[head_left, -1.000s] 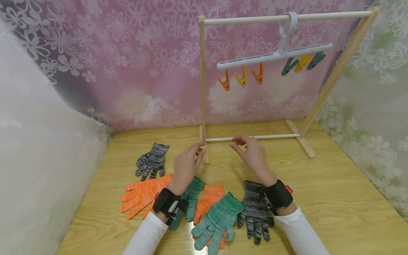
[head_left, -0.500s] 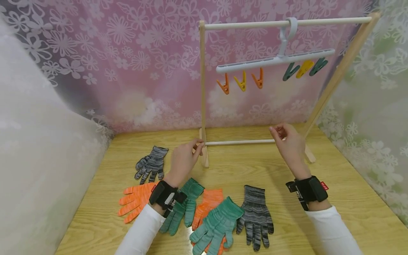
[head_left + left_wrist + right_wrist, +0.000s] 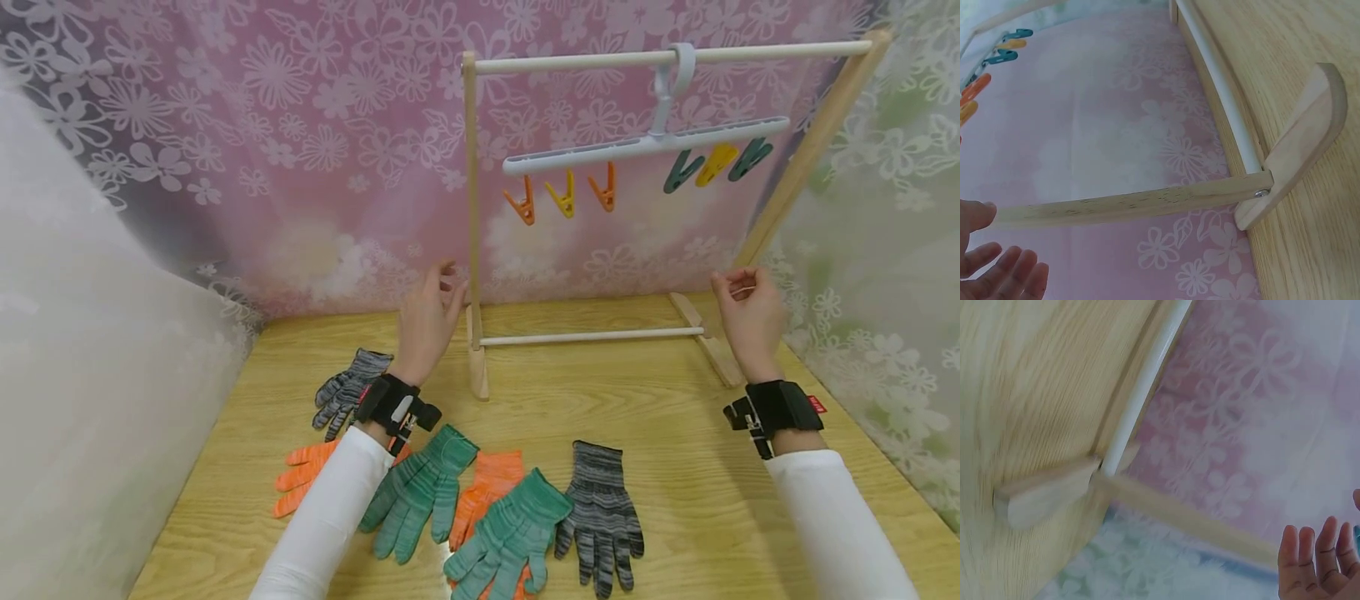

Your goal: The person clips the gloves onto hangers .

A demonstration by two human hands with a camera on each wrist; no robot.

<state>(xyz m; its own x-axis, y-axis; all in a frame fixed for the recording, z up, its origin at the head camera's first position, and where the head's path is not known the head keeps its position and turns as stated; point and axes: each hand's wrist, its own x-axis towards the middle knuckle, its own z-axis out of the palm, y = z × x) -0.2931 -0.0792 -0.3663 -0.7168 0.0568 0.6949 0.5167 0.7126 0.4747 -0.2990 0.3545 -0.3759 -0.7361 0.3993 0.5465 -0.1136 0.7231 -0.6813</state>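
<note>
A wooden rack (image 3: 472, 208) stands on the table, with a pale blue hanger (image 3: 645, 148) hooked over its top bar. My left hand (image 3: 426, 321) is beside the left post, thumb and fingers apart around nothing; the left wrist view shows the fingers (image 3: 1007, 272) near the post (image 3: 1116, 203). By the right post is my right hand (image 3: 750, 321), its fingers (image 3: 1325, 556) loosely bent and holding nothing. Whether either hand touches wood, I cannot tell. From the hanger hang several clothespins, such as an orange clothespin (image 3: 522, 202) and a yellow clothespin (image 3: 716, 165).
Knitted gloves lie at the front: a green glove (image 3: 423, 492), another green glove (image 3: 513, 533) over an orange glove (image 3: 491, 483), and a grey-black glove (image 3: 600, 517). A second grey glove (image 3: 348, 387) and orange glove (image 3: 303, 471) lie left, partly behind my arm. Patterned cloth (image 3: 337, 167) hangs behind.
My right hand has moved right, from the rack's lower bar to the right post. My left hand has risen and shifted slightly left along the left post. The gloves lie as before.
</note>
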